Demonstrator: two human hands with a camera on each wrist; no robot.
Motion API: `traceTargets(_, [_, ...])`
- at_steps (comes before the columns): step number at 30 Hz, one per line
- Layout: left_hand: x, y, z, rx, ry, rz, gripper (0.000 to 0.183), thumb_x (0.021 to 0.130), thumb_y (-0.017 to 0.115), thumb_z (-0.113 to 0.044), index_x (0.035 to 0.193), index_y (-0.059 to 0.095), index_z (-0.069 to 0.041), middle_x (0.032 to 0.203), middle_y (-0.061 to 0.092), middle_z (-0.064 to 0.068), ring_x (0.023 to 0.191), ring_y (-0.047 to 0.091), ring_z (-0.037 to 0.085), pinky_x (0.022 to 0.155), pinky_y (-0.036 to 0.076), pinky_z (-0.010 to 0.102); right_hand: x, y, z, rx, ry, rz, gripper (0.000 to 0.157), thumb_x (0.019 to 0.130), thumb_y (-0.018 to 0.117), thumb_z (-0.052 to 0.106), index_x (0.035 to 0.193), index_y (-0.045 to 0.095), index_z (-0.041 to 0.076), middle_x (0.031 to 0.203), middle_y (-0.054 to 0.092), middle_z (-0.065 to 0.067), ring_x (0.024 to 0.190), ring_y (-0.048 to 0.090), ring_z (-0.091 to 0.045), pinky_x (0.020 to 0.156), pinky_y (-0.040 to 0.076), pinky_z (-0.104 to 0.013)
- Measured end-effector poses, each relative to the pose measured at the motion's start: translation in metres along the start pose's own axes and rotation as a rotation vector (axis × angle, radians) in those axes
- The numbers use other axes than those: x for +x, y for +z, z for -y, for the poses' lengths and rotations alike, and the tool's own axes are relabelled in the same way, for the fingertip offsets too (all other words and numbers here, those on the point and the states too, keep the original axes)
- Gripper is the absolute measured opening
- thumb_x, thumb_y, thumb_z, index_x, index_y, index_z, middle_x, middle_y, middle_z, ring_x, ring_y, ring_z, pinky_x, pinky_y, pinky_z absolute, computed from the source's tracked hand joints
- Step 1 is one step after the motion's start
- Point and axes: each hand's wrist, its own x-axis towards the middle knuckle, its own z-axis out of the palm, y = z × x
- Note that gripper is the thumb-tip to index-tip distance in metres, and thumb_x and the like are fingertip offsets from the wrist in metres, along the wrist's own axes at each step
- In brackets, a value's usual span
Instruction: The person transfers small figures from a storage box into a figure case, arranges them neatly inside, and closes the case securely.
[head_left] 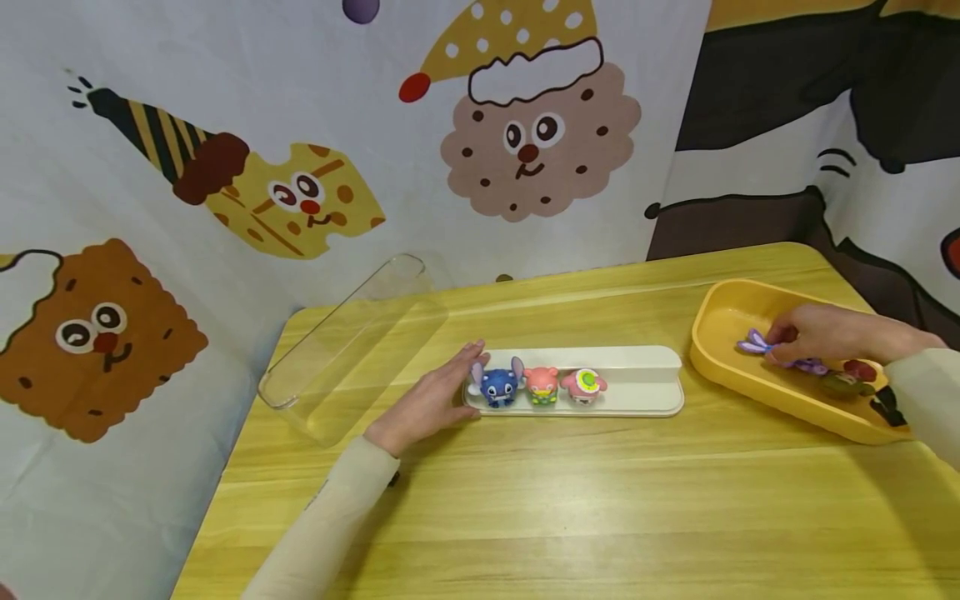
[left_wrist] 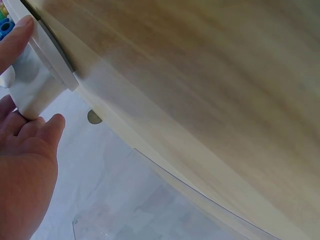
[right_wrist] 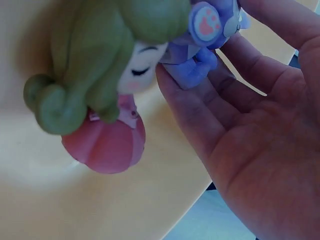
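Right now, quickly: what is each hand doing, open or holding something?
Left hand: closed, holding one end of the white stand.
Right hand: closed, pinching a purple figurine over the yellow tray.

The table [head_left: 570, 517] is faced in smooth wood grain, on which a soft sheen is seen. Smooth plastic is shown by the yellow tray [head_left: 723, 323] and the white base [head_left: 641, 402], while the clear cover [head_left: 341, 367] appears formed of glossy, see-through plastic. A matt, moulded plastic look is given to the purple figure [right_wrist: 187, 72]. Lightly creased cloth is seen in the printed backdrop [head_left: 337, 83].
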Motion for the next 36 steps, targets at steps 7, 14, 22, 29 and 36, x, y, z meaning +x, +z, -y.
traceTargets(7, [0.0,-0.001,-0.001,0.004,0.007,-0.004,0.094,0.087,0.085,-0.019,0.164,0.032,-0.013,0.172,0.016,0.002,0.157,0.02,0.02,0.124,0.029,0.042,-0.004,-0.001,0.002,-0.068,0.005,-0.074,0.03,0.094,0.077,0.027,0.107,0.072,0.001,0.082,0.061,0.003,0.071,0.054,-0.015,0.059,0.045,-0.026])
traceTargets(14, [0.0,0.0,-0.001,-0.002,0.01,-0.004,0.093,0.087,0.086,-0.018,0.163,0.032,-0.012,0.172,0.018,0.005,0.157,0.02,0.021,0.124,0.029,0.044,-0.012,-0.01,0.011,-0.073,0.015,-0.146,0.035,0.096,0.075,0.024,0.113,0.069,-0.006,0.088,0.067,0.002,0.075,0.057,-0.017,0.062,0.048,-0.026])
traceTargets(22, [0.0,0.0,0.001,0.002,0.009,-0.002,0.094,0.087,0.086,-0.018,0.164,0.032,-0.012,0.172,0.019,0.008,0.157,0.02,0.021,0.124,0.029,0.043,-0.025,-0.018,0.028,-0.094,0.067,-0.221,0.047,0.095,0.076,0.037,0.115,0.068,-0.005,0.077,0.063,0.002,0.07,0.056,-0.019,0.061,0.047,-0.032])
traceTargets(29, [0.0,-0.001,0.001,-0.004,0.013,-0.003,0.093,0.088,0.085,-0.019,0.163,0.032,-0.011,0.172,0.02,0.008,0.157,0.019,0.021,0.124,0.028,0.043,-0.033,-0.019,0.041,-0.127,0.046,-0.311,0.045,0.092,0.08,0.033,0.112,0.068,-0.005,0.082,0.065,0.001,0.075,0.055,-0.02,0.063,0.048,-0.031])
traceTargets(36, [0.0,-0.001,0.001,0.002,0.016,-0.004,0.093,0.088,0.085,-0.019,0.163,0.032,-0.011,0.172,0.018,0.007,0.157,0.019,0.022,0.124,0.029,0.043,-0.046,-0.01,0.059,-0.103,0.021,-0.407,0.048,0.092,0.081,0.036,0.112,0.067,-0.004,0.095,0.069,-0.006,0.082,0.059,-0.022,0.062,0.05,-0.024])
